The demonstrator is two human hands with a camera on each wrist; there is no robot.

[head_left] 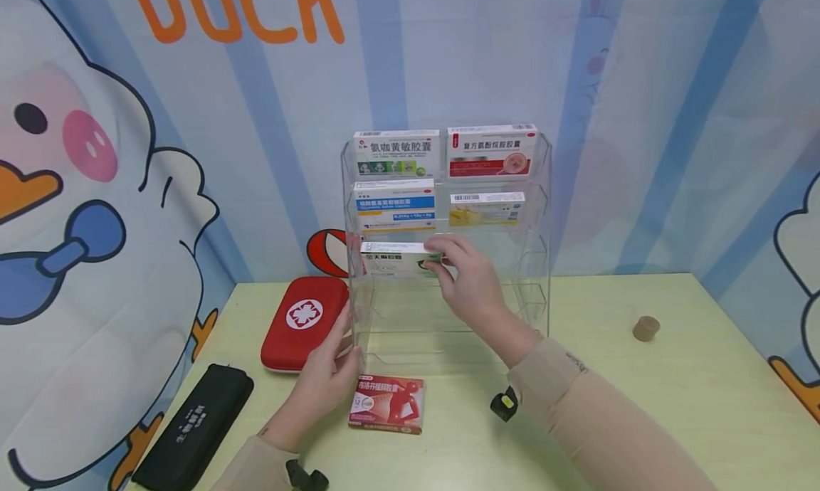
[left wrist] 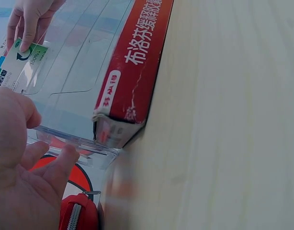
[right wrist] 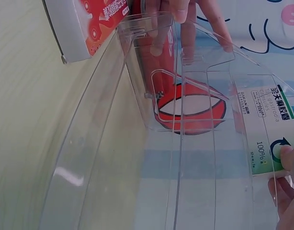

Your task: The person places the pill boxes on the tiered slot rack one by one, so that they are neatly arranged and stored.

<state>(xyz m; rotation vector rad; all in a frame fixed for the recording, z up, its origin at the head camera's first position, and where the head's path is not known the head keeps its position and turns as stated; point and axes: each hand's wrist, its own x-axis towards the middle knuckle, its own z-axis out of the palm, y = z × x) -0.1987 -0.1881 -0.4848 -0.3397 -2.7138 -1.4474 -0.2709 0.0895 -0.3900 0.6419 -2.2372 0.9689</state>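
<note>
My right hand pinches the right end of a white-and-green medicine box between thumb and fingers. That box sits on the left side of a lower tier of a clear display rack. My left hand holds the rack's lower left side, its thumb and fingers on either side of the clear edge in the left wrist view. Just in front of the rack, near the left hand, a red medicine box lies flat on the table. A red zip case is beside the left fingers.
Higher tiers hold a green-and-white box, a red-and-white box, a blue-and-white box and a yellow-and-white box. A black case lies at the table's left; a small brown cylinder stands at right. Behind hangs a printed curtain.
</note>
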